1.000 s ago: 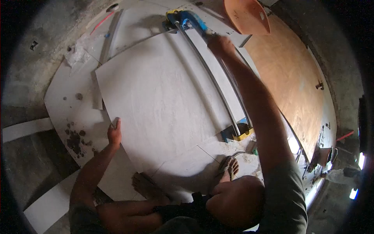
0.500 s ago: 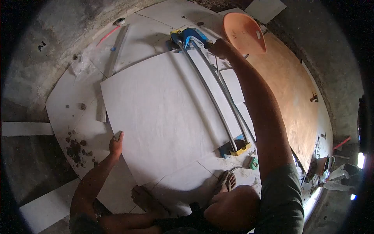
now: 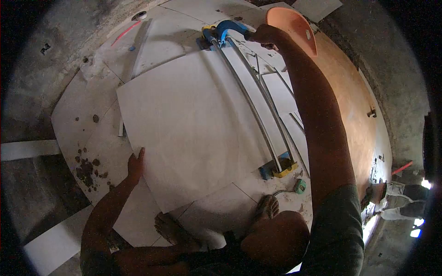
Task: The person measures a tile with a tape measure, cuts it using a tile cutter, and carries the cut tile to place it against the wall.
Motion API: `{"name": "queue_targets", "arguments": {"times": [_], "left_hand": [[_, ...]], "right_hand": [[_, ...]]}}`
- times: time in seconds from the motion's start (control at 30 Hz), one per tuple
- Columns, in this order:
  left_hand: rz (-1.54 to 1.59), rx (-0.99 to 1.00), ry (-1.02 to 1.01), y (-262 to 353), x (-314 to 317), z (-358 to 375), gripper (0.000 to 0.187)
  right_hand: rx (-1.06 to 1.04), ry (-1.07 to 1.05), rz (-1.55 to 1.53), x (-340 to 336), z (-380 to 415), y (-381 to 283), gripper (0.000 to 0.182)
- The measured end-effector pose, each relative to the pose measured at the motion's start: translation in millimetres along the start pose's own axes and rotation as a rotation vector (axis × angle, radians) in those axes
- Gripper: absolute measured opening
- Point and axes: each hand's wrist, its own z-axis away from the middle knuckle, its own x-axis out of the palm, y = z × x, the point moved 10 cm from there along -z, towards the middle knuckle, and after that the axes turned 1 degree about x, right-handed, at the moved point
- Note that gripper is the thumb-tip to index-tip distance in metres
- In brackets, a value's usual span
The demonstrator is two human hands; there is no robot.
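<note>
A large pale tile [image 3: 184, 124] lies on a tile cutter with two long steel rails [image 3: 251, 99]. The cutter's blue head [image 3: 230, 30] is at the far end of the rails, its yellow and blue foot [image 3: 282, 169] at the near end. My right hand [image 3: 268, 36] is closed round the handle at the blue head. My left hand [image 3: 136, 164] rests at the tile's left edge, thumb and fingers apart, holding nothing. A green tape measure [image 3: 299, 186] lies near the foot, by my own foot.
An orange plastic seat [image 3: 292, 28] stands at the back right, beside a large brown board [image 3: 354, 115]. A metal bar [image 3: 140, 48] and a roll of tape [image 3: 139, 16] lie at the back left. Another person's legs [image 3: 405, 200] show at the right edge.
My right hand and the blue head have shifted slightly up in view. My left hand sits a little higher by the tile edge. The person at the right shows more of the legs.
</note>
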Motion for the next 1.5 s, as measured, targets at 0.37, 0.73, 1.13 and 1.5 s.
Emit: {"name": "queue_targets", "arguments": {"times": [0.37,0.73,1.13,1.5], "left_hand": [[-0.243,0.136,0.009,-43,23,-31,0.06],[0.282,-0.078,0.04,-20,7,-11,0.07],[0.326,-0.235,0.061,-35,13,-13,0.092],[0.151,-0.104,0.316,-24,7,-5,0.076]], "right_hand": [[-0.194,0.049,0.083,2,-8,-5,0.064],[-0.055,-0.012,0.098,33,-10,26,0.055],[-0.114,-0.115,-0.136,49,-26,37,0.035],[-0.106,0.01,-0.147,50,-19,57,0.041]]}}
